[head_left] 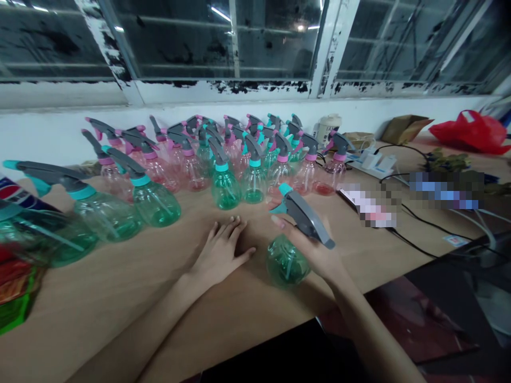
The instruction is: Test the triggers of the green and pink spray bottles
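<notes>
My right hand [315, 250] is wrapped round the neck of a green spray bottle [285, 263] with a grey trigger head and teal nozzle [305, 215], held just above the wooden table [120, 287]. My left hand [221, 250] lies flat on the table beside it, fingers stretched out and holding nothing. Beyond both hands stand several green and pink spray bottles [225, 186] in a crowd along the wall.
Larger green bottles [154, 199] stand at the left. A white power strip [373, 159], black cables [415, 223], a cardboard box [405, 127] and a red plastic bag [473, 130] lie at the right. A dark surface [459, 319] sits past the table's front right edge.
</notes>
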The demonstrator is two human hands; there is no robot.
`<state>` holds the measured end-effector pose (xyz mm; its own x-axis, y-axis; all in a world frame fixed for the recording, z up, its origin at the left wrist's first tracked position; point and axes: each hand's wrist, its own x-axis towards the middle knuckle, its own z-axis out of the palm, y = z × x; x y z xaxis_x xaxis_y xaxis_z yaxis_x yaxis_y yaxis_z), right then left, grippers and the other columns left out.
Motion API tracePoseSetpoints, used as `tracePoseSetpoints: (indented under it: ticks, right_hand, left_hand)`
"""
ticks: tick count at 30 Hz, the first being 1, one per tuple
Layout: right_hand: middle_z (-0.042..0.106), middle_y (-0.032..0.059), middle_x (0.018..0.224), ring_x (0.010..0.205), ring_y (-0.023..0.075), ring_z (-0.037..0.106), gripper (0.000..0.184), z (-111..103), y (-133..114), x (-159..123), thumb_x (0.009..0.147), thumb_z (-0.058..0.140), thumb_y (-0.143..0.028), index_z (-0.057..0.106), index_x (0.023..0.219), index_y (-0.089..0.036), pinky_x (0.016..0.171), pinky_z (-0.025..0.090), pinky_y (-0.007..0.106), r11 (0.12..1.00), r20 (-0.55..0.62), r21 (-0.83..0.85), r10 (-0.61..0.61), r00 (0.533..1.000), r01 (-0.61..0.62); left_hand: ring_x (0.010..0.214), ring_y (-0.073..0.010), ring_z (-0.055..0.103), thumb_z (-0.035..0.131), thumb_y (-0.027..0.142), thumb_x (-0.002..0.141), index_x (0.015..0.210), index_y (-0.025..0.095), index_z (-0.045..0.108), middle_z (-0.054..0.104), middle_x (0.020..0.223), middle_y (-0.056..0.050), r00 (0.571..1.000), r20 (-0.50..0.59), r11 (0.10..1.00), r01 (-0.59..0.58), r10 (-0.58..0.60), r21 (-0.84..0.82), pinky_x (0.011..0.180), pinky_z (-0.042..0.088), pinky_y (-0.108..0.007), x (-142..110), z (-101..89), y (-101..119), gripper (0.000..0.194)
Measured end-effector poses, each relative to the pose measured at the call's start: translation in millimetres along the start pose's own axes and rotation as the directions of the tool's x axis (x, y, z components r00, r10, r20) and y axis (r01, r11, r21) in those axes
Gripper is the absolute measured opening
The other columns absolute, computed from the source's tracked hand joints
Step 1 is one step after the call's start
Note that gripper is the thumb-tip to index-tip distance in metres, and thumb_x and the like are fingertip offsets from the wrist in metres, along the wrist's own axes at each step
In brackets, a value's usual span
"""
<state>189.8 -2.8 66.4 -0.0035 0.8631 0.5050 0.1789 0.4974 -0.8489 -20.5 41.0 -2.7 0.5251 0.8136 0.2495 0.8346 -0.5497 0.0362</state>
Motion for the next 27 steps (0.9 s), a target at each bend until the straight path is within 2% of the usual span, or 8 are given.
tracePoseSetpoints:
  ticks: [3, 5, 8, 15, 19, 23, 25, 27]
  right_hand:
    - [0.066, -0.0036, 0.072, 0.063, 0.0131, 0.062, 0.012, 0.8, -1.2, 2.6, 0.076, 0.069, -0.029, 0.063, 0.083, -0.021, 0.063, 0.048, 0.027, 0.999, -0.003, -0.023, 0.042, 0.999, -0.043]
    - [0.059, -0.0060, 0.060, 0.053, 0.0105, 0.055, 0.014, 1.7, -0.8, 3.9, 0.076, 0.069, -0.030, 0.059, 0.073, -0.021, 0.054, 0.044, 0.025, 0.996, 0.000, -0.054, 0.064, 0.998, -0.064]
    - [0.060, -0.0055, 0.061, 0.055, 0.0109, 0.056, 0.015, 2.5, 0.0, 4.3, 0.076, 0.070, -0.031, 0.060, 0.073, -0.021, 0.055, 0.044, 0.025, 0.997, -0.002, -0.043, 0.057, 0.998, -0.057]
    - [0.070, 0.0020, 0.096, 0.083, 0.0187, 0.066, 0.022, 0.1, -1.8, -0.6, 0.077, 0.069, -0.031, 0.068, 0.098, -0.024, 0.073, 0.050, 0.032, 0.999, 0.015, -0.041, 0.033, 0.999, -0.032]
    - [0.070, 0.0030, 0.101, 0.094, 0.0210, 0.065, 0.024, 0.3, -2.0, -0.5, 0.078, 0.067, -0.033, 0.067, 0.100, -0.026, 0.082, 0.049, 0.035, 0.999, 0.015, -0.037, 0.015, 1.000, -0.015]
    - [0.070, 0.0001, 0.087, 0.076, 0.0163, 0.065, 0.017, 1.3, -0.9, 1.9, 0.079, 0.066, -0.032, 0.065, 0.093, -0.023, 0.071, 0.049, 0.029, 1.000, 0.031, -0.011, 0.028, 0.999, -0.028]
    - [0.065, -0.0030, 0.071, 0.061, 0.0129, 0.059, 0.013, 1.5, 1.0, 3.5, 0.080, 0.065, -0.033, 0.064, 0.085, -0.022, 0.058, 0.045, 0.026, 0.999, 0.036, -0.027, 0.044, 0.998, -0.043]
    - [0.056, -0.0052, 0.060, 0.052, 0.0110, 0.051, 0.016, 1.2, 3.2, 4.7, 0.080, 0.064, -0.037, 0.062, 0.075, -0.021, 0.050, 0.039, 0.025, 0.995, 0.046, -0.078, 0.061, 0.997, -0.057]
  left_hand:
    - [0.133, -0.0290, 0.040, 0.044, 0.056, 0.090, 0.137, 0.014, 0.041, 0.044, 0.144, -0.017, 1.000, -0.001, 1.000, 0.000, 0.000, 0.002, 0.110, 0.025, -0.053, 0.3, -1.2, 0.7, 0.063]
    - [0.134, -0.0290, 0.039, 0.045, 0.055, 0.090, 0.137, 0.013, 0.040, 0.044, 0.144, -0.018, 1.000, -0.001, 1.000, 0.001, -0.001, 0.006, 0.110, 0.025, -0.053, 0.5, -2.0, 1.3, 0.064]
    - [0.135, -0.0293, 0.038, 0.046, 0.054, 0.090, 0.137, 0.014, 0.040, 0.043, 0.144, -0.018, 1.000, 0.000, 1.000, 0.003, -0.003, 0.001, 0.110, 0.025, -0.054, 0.8, -2.2, 1.9, 0.063]
    - [0.134, -0.0308, 0.040, 0.047, 0.054, 0.090, 0.137, 0.013, 0.041, 0.043, 0.144, -0.019, 1.000, -0.015, 1.000, -0.002, 0.002, -0.007, 0.109, 0.026, -0.056, 0.1, 1.7, 0.2, 0.063]
    - [0.132, -0.0313, 0.041, 0.048, 0.053, 0.089, 0.136, 0.012, 0.041, 0.045, 0.143, -0.019, 1.000, -0.019, 1.000, -0.002, 0.002, -0.002, 0.109, 0.027, -0.055, -0.4, 2.9, 0.2, 0.063]
    - [0.129, -0.0309, 0.044, 0.047, 0.053, 0.091, 0.134, 0.011, 0.043, 0.051, 0.137, -0.019, 0.999, -0.042, 1.000, -0.012, 0.011, -0.022, 0.108, 0.029, -0.054, -0.7, 0.4, 3.0, 0.061]
    - [0.125, -0.0294, 0.048, 0.040, 0.051, 0.094, 0.131, 0.012, 0.047, 0.056, 0.132, -0.017, 0.998, -0.062, 0.997, -0.029, 0.024, -0.071, 0.105, 0.033, -0.051, -1.6, -3.7, 6.1, 0.055]
    - [0.118, -0.0278, 0.052, 0.030, 0.048, 0.098, 0.125, 0.012, 0.051, 0.061, 0.123, -0.014, 0.994, -0.095, 0.989, -0.064, 0.051, -0.131, 0.100, 0.038, -0.049, -3.8, -9.8, 10.8, 0.049]
